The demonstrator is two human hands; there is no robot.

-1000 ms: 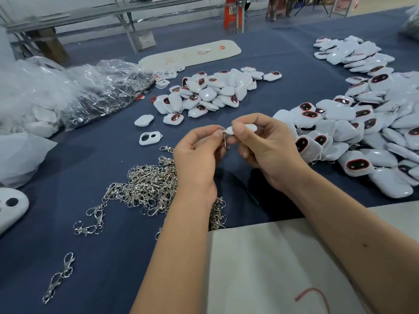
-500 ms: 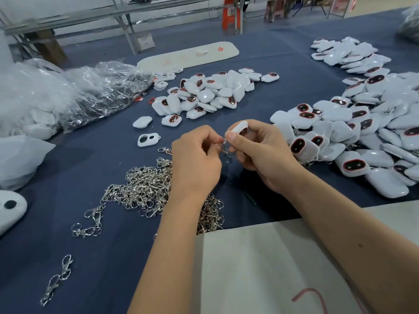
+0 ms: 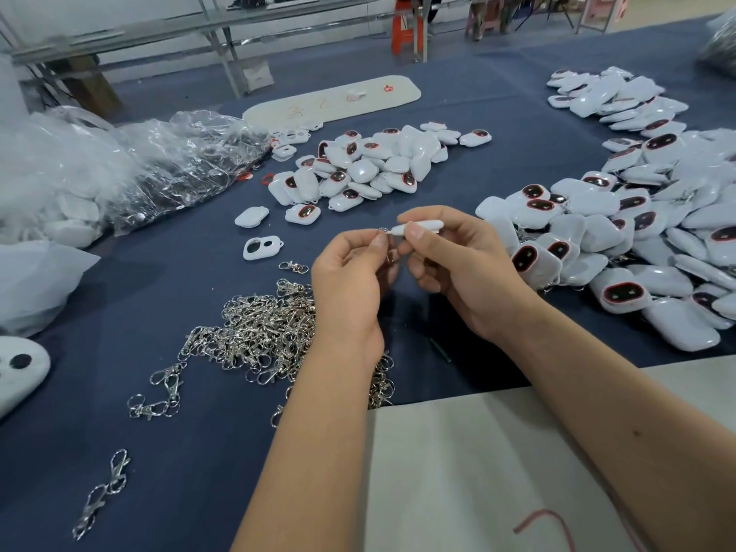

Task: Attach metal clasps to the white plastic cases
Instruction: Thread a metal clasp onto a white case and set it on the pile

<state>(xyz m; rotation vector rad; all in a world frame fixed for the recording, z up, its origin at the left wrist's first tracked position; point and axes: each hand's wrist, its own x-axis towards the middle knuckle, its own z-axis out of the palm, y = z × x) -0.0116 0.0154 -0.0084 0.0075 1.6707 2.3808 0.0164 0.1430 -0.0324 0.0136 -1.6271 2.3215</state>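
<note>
Over blue table point(image 3: 119, 452), right hand point(image 3: 466, 272) has levelled its pinched case point(image 3: 422, 226); left hand point(image 3: 350, 276) still pinches clasp point(image 3: 383, 231).

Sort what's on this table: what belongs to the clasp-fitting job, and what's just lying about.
In the job: left hand pinching a clasp; right hand holding a white case; clasp pile; cases heap.
Lying about: plastic bags; white board; grey sheet.

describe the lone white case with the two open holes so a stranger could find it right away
Start at the pile of metal clasps on the blue table. Just beyond it, left of the left hand, lies a single white case. Unlike its neighbours, it shows two open holes and no dark red-rimmed insert.
</note>
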